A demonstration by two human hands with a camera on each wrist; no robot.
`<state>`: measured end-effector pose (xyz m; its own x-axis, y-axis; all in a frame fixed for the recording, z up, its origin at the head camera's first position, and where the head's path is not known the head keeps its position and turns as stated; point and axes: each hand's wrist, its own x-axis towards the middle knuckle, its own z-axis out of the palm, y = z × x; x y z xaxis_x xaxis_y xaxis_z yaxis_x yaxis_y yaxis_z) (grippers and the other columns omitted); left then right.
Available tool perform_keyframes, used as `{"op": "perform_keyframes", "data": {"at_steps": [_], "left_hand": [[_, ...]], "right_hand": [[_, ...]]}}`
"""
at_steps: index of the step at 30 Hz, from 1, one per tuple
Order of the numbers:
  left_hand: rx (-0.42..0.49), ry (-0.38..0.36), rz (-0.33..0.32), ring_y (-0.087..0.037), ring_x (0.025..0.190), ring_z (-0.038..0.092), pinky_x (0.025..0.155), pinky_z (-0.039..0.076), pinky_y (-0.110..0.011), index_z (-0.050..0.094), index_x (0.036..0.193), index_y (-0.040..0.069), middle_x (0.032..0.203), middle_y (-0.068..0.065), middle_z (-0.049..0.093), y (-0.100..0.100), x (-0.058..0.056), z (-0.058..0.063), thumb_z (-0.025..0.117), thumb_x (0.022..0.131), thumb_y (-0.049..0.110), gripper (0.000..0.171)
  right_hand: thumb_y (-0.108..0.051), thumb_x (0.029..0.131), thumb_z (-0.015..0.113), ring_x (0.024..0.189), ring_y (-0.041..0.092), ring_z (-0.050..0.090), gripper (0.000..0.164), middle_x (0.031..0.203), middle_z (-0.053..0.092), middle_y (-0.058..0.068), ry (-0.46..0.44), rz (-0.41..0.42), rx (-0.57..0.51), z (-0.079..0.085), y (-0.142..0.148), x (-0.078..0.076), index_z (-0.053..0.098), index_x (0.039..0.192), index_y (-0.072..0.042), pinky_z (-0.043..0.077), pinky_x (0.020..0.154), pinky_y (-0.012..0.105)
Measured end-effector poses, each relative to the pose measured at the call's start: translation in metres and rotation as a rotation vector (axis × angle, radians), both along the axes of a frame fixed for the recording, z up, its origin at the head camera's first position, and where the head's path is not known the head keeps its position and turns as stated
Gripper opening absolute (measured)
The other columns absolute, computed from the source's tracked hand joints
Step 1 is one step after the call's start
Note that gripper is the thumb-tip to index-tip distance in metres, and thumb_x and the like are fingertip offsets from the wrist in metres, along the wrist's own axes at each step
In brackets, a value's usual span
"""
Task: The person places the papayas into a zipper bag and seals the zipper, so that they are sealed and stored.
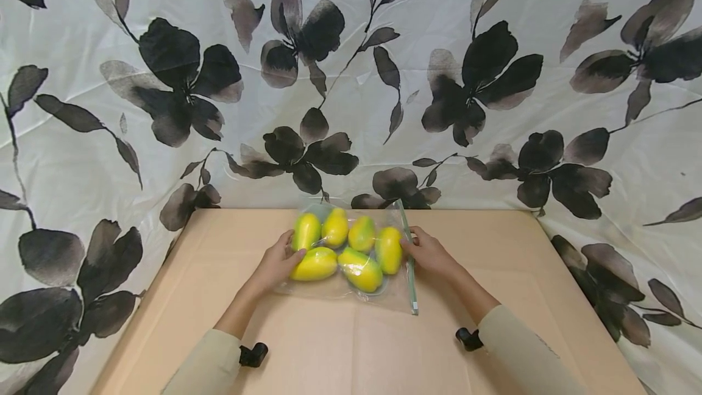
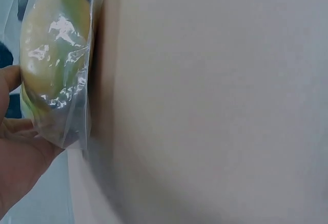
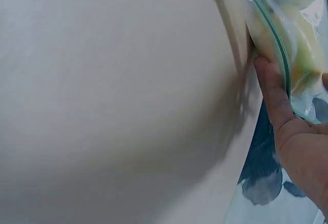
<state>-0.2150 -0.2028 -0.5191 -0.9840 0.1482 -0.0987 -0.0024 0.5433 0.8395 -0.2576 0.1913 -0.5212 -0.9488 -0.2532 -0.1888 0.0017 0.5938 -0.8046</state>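
Observation:
A clear zip bag (image 1: 392,301) holds several yellow-green mangoes (image 1: 314,264), lying in two rows in the head view. My left hand (image 1: 278,266) grips the bag's left end, thumb on the near face and fingers around the edge. At the opposite end, my right hand (image 1: 430,253) holds the bag beside its green zip strip (image 1: 410,279). In the left wrist view, one mango (image 2: 54,44) shows through shiny plastic by the left thumb. The right wrist view shows fingers (image 3: 277,98) under the zip edge. Some right fingertips are hidden behind the bag.
A light brown board or tabletop (image 1: 351,352) lies beneath the hands. Behind and beside it hangs white cloth (image 1: 384,108) with dark flower prints. Black devices (image 1: 253,355) sit at both wrists, by the beige sleeves (image 1: 205,364).

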Motion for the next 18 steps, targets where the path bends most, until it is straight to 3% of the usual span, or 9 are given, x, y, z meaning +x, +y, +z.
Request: {"op": "perform_keyframes", "data": {"at_steps": [4, 7, 18], "left_hand": [[-0.013, 0.027, 0.000, -0.048, 0.147, 0.039, 0.116, 0.037, -0.060, 0.019, 0.162, -0.003, 0.161, -0.032, 0.035, 0.016, 0.003, -0.003, 0.060, 0.105, 0.029, 0.077], [-0.012, 0.042, -0.003, -0.046, 0.150, 0.035, 0.119, 0.033, -0.060, 0.019, 0.161, -0.005, 0.161, -0.030, 0.036, 0.027, 0.004, -0.004, 0.061, 0.104, 0.028, 0.078], [0.040, 0.054, -0.017, -0.042, 0.147, 0.042, 0.119, 0.034, -0.059, 0.024, 0.161, -0.002, 0.156, -0.028, 0.045, 0.055, 0.000, -0.006, 0.064, 0.103, 0.027, 0.076]], "right_hand": [[-0.051, 0.098, 0.065, 0.119, 0.033, 0.066, 0.079, 0.137, 0.064, 0.024, -0.028, -0.013, 0.015, 0.004, 0.012, 0.003, 0.035, 0.155, -0.005, 0.054, 0.101, 0.046], [-0.051, 0.096, 0.068, 0.130, 0.040, 0.059, 0.085, 0.147, 0.054, 0.029, -0.039, -0.025, 0.024, 0.007, 0.021, 0.004, 0.031, 0.157, -0.004, 0.049, 0.108, 0.054], [-0.051, 0.098, 0.066, 0.126, 0.041, 0.060, 0.086, 0.144, 0.053, 0.031, -0.034, -0.071, 0.074, 0.004, 0.047, -0.003, 0.027, 0.158, -0.002, 0.051, 0.106, 0.053]]}}
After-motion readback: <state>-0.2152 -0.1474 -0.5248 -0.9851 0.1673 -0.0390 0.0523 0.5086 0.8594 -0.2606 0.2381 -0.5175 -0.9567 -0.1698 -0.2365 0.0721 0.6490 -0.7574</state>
